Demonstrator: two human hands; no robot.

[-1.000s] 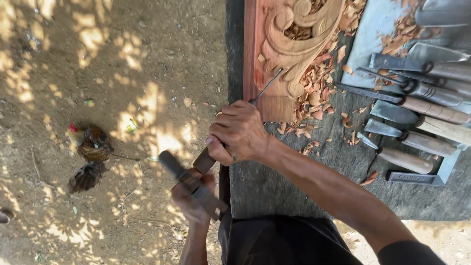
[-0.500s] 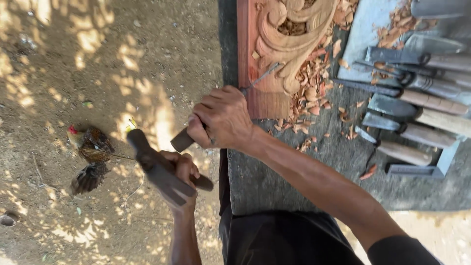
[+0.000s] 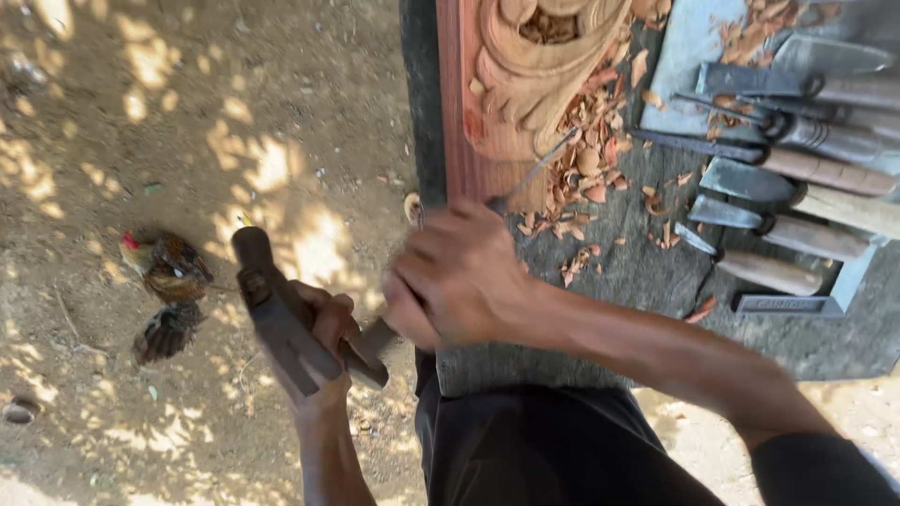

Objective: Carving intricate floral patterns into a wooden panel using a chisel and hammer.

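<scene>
— Head view, what sits at the edges?

— The right hand point(image 3: 459, 276) is clenched around a chisel point(image 3: 534, 173), whose thin blade slants up to the lower edge of the carved wooden panel point(image 3: 487, 103). That panel lies along the left edge of the dark workbench point(image 3: 647, 281), with wood chips point(image 3: 591, 159) heaped just beside the blade tip.

— And the other hand?

— The left hand point(image 3: 323, 342) grips a dark wooden mallet point(image 3: 272, 314), out past the bench's edge over the sandy ground point(image 3: 187, 122). Open room lies on that side; only a chicken point(image 3: 169, 272) stands near.

— To the right?

— Crowded: a row of spare chisels point(image 3: 797, 169) on a grey tray point(image 3: 684, 47), well apart from the working hand.

— What differs from half a second ago?

— The mallet has swung in, its head now close against the chisel's handle end, where before it was drawn further back. The right hand has held its place.
</scene>
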